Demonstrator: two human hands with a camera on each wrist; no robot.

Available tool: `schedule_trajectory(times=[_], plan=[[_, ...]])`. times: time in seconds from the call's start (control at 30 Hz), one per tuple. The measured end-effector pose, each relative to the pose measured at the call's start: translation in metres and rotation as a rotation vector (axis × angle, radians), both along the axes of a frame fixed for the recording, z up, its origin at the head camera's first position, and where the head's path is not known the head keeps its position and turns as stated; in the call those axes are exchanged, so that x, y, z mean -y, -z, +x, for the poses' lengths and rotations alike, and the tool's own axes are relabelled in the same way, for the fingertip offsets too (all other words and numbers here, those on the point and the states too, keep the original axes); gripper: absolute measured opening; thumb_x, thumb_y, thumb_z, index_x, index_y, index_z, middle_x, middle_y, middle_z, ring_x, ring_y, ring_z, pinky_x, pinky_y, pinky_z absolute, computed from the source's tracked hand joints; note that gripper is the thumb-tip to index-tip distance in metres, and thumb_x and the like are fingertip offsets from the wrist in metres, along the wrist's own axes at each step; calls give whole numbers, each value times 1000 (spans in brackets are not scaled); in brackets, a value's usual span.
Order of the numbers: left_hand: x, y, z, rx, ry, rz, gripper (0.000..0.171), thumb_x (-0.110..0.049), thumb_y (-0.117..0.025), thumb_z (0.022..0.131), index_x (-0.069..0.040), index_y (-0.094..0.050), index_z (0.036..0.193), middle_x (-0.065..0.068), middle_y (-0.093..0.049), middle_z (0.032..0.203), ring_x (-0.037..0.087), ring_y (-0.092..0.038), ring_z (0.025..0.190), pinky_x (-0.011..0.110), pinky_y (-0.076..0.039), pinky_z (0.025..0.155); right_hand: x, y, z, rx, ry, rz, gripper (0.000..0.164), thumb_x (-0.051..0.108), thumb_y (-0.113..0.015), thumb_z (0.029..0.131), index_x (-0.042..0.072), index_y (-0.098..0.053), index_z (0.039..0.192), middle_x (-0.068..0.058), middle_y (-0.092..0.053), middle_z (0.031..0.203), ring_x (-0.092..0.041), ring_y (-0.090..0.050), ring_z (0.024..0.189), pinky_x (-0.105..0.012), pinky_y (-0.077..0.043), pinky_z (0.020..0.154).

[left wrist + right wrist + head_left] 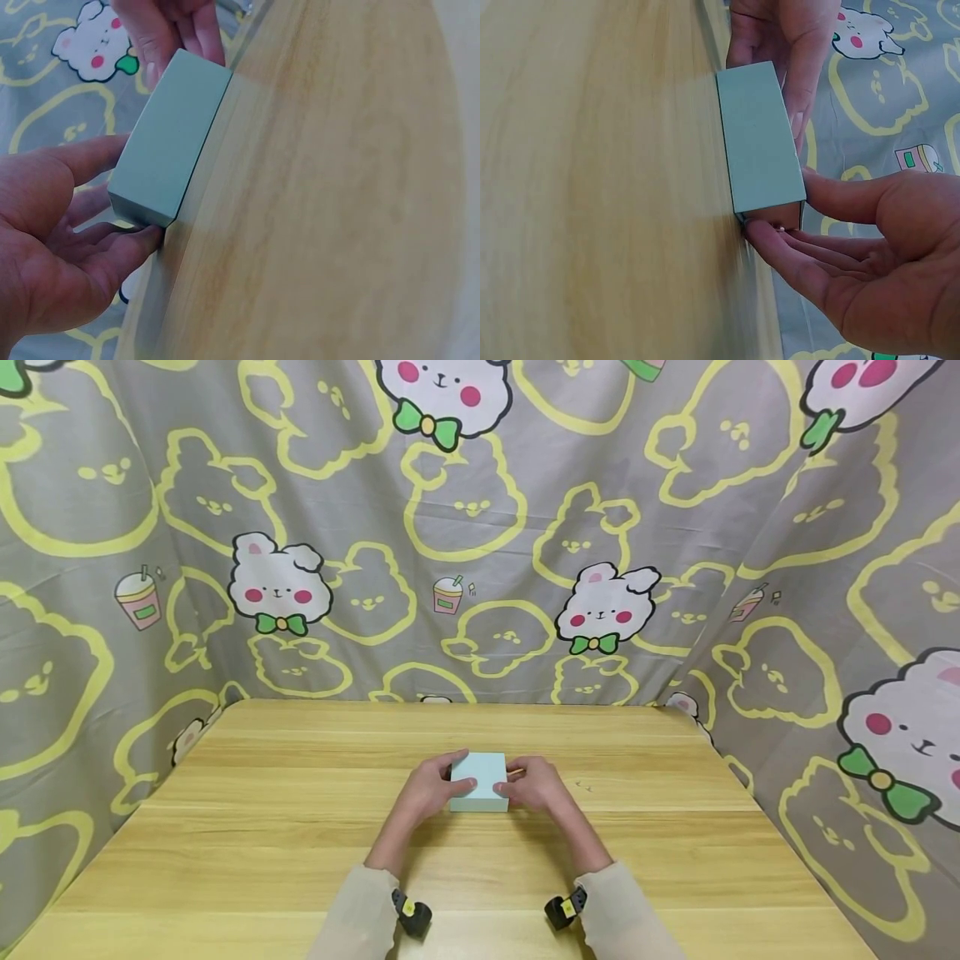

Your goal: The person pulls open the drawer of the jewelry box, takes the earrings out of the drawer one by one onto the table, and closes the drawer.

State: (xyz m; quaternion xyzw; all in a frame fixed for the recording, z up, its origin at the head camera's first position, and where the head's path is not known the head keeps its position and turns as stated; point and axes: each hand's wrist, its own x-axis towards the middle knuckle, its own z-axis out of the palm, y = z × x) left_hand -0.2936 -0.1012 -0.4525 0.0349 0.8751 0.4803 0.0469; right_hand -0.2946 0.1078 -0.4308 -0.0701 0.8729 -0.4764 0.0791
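Two hands, left hand (427,789), right hand (536,785), box (480,779) between, touching both

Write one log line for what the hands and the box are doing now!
left hand: holds box's left side | right hand: holds right side | pale green box: flat on wooden table

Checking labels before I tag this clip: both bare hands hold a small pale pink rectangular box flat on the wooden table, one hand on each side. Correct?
Not quite: the small rectangular box is pale blue-green, not pink, as the head view shows. The rest holds: the left hand and right hand hold it from either side, flat on the wooden table.
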Motion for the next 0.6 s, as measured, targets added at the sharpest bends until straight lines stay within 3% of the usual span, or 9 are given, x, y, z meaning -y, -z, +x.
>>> schedule_trajectory(times=[0.37,0.6], plan=[[0,-2,3,7,-15,13,57,-35,-74,94,-27,-55,148,14,-50,154,33,-50,138,54,-43,109,3,6,-3,-55,16,26,43,8,-80,86,-10,-66,123,-25,-74,108,-29,-75,89,-35,-62,73],[-4,-3,2,-10,-7,12,57,-30,-73,95,-21,-55,148,17,-52,152,33,-52,136,53,-45,109,1,6,-3,-60,14,39,43,8,-79,86,-11,-66,122,-23,-74,105,-26,-74,87,-35,-61,73]])
